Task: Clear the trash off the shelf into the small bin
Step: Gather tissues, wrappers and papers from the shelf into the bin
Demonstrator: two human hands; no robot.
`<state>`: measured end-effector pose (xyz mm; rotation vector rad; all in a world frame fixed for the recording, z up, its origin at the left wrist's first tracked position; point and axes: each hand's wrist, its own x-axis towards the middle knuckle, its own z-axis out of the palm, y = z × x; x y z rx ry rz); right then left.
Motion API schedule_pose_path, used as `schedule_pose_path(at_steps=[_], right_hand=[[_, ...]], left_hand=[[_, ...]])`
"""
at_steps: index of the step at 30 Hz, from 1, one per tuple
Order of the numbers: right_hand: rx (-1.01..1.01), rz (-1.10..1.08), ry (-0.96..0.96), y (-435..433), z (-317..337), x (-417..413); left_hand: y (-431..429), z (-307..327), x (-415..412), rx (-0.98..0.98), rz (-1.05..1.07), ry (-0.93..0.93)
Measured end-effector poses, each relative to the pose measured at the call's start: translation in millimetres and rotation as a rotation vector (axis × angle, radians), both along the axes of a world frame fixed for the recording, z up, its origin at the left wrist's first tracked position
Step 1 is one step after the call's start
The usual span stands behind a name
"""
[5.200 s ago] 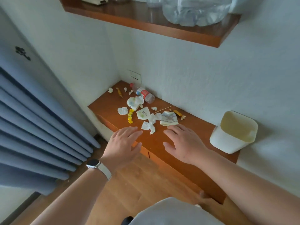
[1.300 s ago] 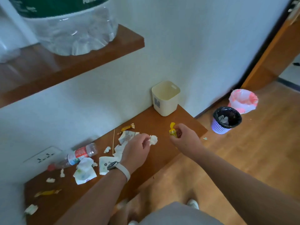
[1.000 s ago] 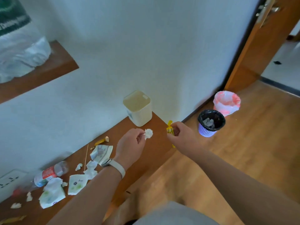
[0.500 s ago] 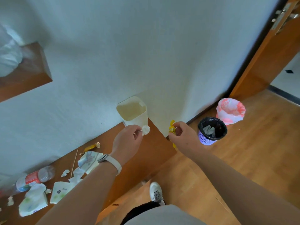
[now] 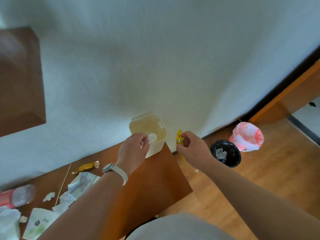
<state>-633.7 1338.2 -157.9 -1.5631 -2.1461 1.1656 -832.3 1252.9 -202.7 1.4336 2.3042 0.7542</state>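
We are holding two bits of trash at the small bin (image 5: 164,130) on the shelf (image 5: 155,179).
Our left hand (image 5: 132,150) is pinching a white paper wad (image 5: 152,138) right over the bin's open mouth; our right hand (image 5: 192,149) is pinching a yellow wrapper (image 5: 179,141), upright, just right of the rim and off the shelf edge. Nothing is standing between. A gold wrapper (image 5: 87,167) and a stick (image 5: 63,184) are lying to the left.

Both arms reach forward, hands level and near each other - left hand (image 5: 132,151) pinches a white paper wad (image 5: 152,137) at its fingertips, right hand (image 5: 192,149) - fingers curled - pinches a yellow wrapper (image 5: 179,141).
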Motion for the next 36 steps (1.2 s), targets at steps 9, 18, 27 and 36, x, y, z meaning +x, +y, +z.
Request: schedule_pose_path(at_steps=[9,18,27,36], right_hand=[[0.028,0.142,-0.031,38,-9,-61],[0.124,0.383,-0.085,73,-23,-93],[0.246,0.729,-0.181,102,-34,-90],[0.611,1.022,-0.272,112,-32,-85]], left_hand=[[21,-10,-31,0.000,0.066,-0.061],[31,-14,-32,-0.006,0.117,0.015],[35,-7,-33,-0.014,0.108,0.129],[23,7,-12,-0.064,0.196,0.197]])
